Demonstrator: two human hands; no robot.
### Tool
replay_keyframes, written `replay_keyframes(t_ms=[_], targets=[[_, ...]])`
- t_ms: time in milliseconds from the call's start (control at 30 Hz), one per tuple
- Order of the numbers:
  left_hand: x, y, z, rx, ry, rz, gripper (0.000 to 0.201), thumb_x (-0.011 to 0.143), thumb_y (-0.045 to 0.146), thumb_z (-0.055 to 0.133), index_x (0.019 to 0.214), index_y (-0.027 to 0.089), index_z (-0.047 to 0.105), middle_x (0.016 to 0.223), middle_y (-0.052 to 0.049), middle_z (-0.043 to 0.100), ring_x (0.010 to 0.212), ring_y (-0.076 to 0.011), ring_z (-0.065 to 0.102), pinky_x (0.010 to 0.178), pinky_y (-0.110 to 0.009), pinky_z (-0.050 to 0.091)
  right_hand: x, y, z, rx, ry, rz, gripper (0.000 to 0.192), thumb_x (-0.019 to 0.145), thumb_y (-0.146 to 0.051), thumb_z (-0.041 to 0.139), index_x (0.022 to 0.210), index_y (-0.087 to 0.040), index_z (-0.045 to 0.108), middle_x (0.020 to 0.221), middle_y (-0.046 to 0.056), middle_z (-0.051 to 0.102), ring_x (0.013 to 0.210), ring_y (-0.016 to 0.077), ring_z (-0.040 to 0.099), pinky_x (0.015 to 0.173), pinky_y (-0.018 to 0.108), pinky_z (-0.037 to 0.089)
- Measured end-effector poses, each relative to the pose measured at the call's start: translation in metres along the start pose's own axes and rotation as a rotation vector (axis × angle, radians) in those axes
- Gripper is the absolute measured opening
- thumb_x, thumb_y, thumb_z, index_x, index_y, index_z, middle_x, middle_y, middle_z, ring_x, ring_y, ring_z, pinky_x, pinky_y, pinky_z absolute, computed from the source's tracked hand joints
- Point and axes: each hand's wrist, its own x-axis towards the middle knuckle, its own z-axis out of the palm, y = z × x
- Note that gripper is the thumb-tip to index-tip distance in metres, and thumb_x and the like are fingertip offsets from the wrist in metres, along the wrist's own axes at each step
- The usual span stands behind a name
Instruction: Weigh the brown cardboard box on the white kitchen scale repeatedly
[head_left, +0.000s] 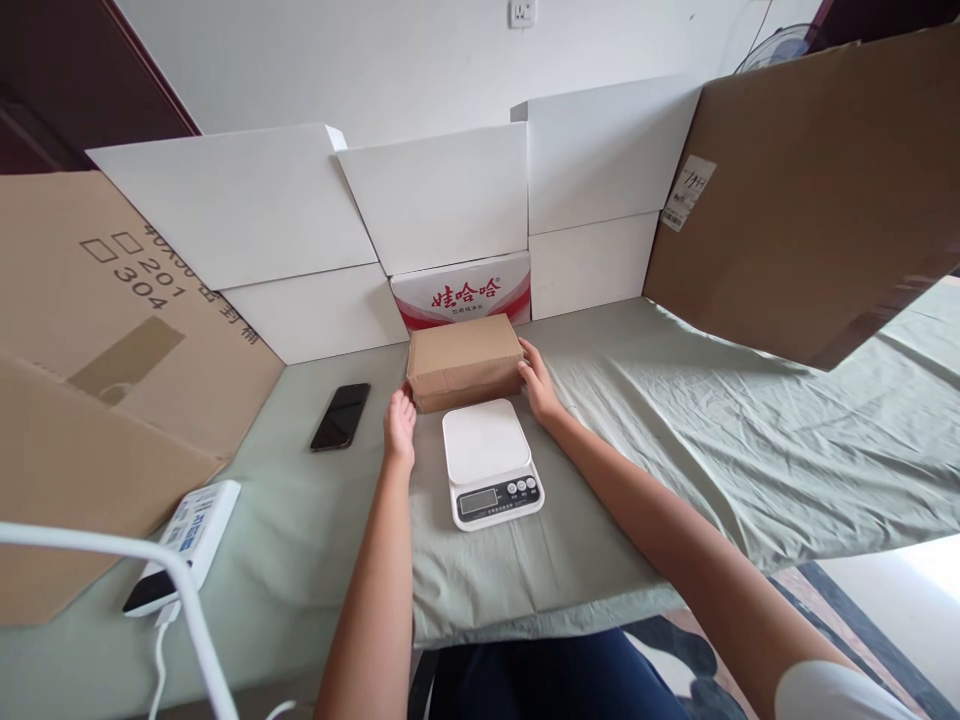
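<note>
A small brown cardboard box (465,362) rests on the green cloth, just behind a white kitchen scale (487,445). My left hand (400,425) is against the box's left end, and my right hand (537,380) is against its right end, so the box is held between them. The scale's plate has nothing on it, and its small display (478,501) looks blank. Parts of my fingers are hidden along the box's sides.
White boxes (435,200) line the back, one with red lettering. Large cardboard boxes (795,190) stand at both sides. A black phone (341,417) lies left of my left hand. Nearer are a white power bank (187,545) with a cable and a bent white tube (184,585).
</note>
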Motion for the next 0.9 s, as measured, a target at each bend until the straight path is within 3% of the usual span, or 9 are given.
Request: replay_keyframes(t_ms=[200, 433, 633, 767, 900], targets=[[-0.002, -0.008, 0.001, 0.022, 0.014, -0.01, 0.067, 0.091, 0.065, 0.054, 0.139, 0.019, 0.063, 0.156, -0.017, 0.051, 0.149, -0.0284, 0.042, 0.124, -0.044, 0.028, 0.001, -0.003, 0.001, -0.05, -0.016, -0.003, 0.07, 0.091, -0.058, 0.054, 0.151, -0.025, 0.042, 0.158, 0.01, 0.049, 0.141, 0.0306, 0.05, 0.12, 0.051, 0.038], [-0.003, -0.012, -0.001, 0.029, 0.015, 0.009, 0.07, 0.089, 0.067, 0.056, 0.138, 0.017, 0.064, 0.156, -0.02, 0.05, 0.149, -0.0302, 0.041, 0.123, -0.045, 0.031, 0.001, -0.004, 0.001, -0.087, -0.036, -0.02, 0.074, 0.092, -0.06, 0.052, 0.154, -0.024, 0.038, 0.164, 0.009, 0.041, 0.148, 0.0292, 0.043, 0.124, 0.049, 0.034], [-0.008, -0.003, 0.004, 0.051, 0.006, 0.084, 0.073, 0.084, 0.068, 0.062, 0.136, 0.018, 0.065, 0.152, -0.019, 0.054, 0.147, -0.0314, 0.045, 0.122, -0.045, 0.032, -0.003, -0.01, 0.002, -0.073, -0.063, -0.081, 0.081, 0.092, -0.065, 0.053, 0.158, -0.023, 0.032, 0.168, 0.01, 0.034, 0.152, 0.0304, 0.037, 0.125, 0.05, 0.033], [-0.037, 0.014, 0.002, 0.073, -0.035, 0.261, 0.077, 0.083, 0.068, 0.064, 0.142, 0.019, 0.061, 0.152, -0.017, 0.055, 0.149, -0.0307, 0.043, 0.124, -0.042, 0.031, -0.022, -0.021, 0.0, -0.096, -0.077, -0.204, 0.086, 0.093, -0.066, 0.052, 0.163, -0.028, 0.018, 0.171, 0.01, 0.025, 0.154, 0.0308, 0.033, 0.125, 0.05, 0.034], [-0.095, 0.023, -0.015, 0.112, -0.035, 0.299, 0.074, 0.088, 0.066, 0.059, 0.146, 0.019, 0.058, 0.155, -0.016, 0.053, 0.149, -0.0333, 0.042, 0.122, -0.046, 0.034, -0.062, -0.035, -0.016, -0.208, -0.116, -0.288, 0.085, 0.093, -0.066, 0.052, 0.163, -0.032, 0.018, 0.167, 0.009, 0.027, 0.156, 0.0339, 0.028, 0.124, 0.054, 0.034]])
